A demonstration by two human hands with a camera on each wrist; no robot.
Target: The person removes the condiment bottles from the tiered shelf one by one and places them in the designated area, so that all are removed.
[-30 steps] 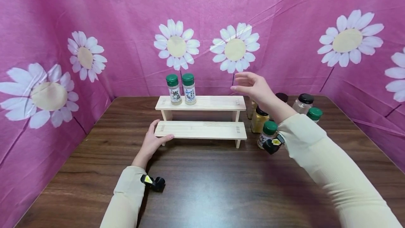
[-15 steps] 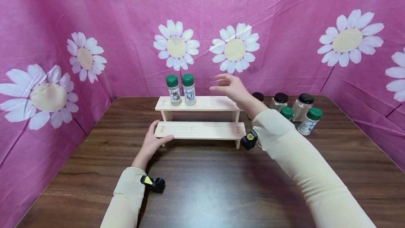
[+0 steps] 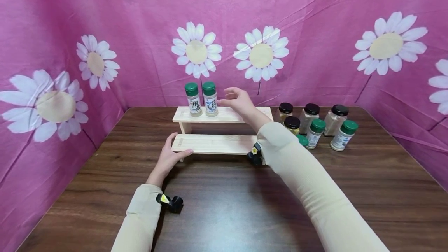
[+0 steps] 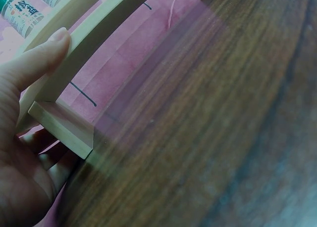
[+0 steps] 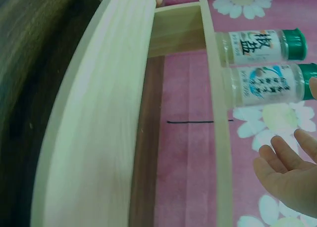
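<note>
A two-step wooden shelf rack (image 3: 215, 143) stands on the table. My left hand (image 3: 166, 160) grips the left end of its lower step; in the left wrist view the thumb lies on the board and the fingers are by the leg. On the upper step, towards the left, stand two green-capped seasoning shakers, one with black lettering (image 3: 194, 105) and one with a blue label (image 3: 210, 103). My right hand (image 3: 241, 104) is over the upper step with nothing in it, fingers loosely bent, just right of the blue-labelled shaker. Whether a fingertip touches that shaker, I cannot tell.
Right of the rack stand several more jars, some with black lids (image 3: 339, 110) and some with green caps (image 3: 349, 127). My right sleeve (image 3: 290, 158) partly hides one green-capped jar (image 3: 302, 140). A pink flowered cloth (image 3: 224, 7) hangs behind the brown wooden table (image 3: 210, 201).
My right hand has moved left across the upper step, from near the right-hand jars to beside the blue-labelled shaker, and slightly down. The left hand keeps its place on the rack.
</note>
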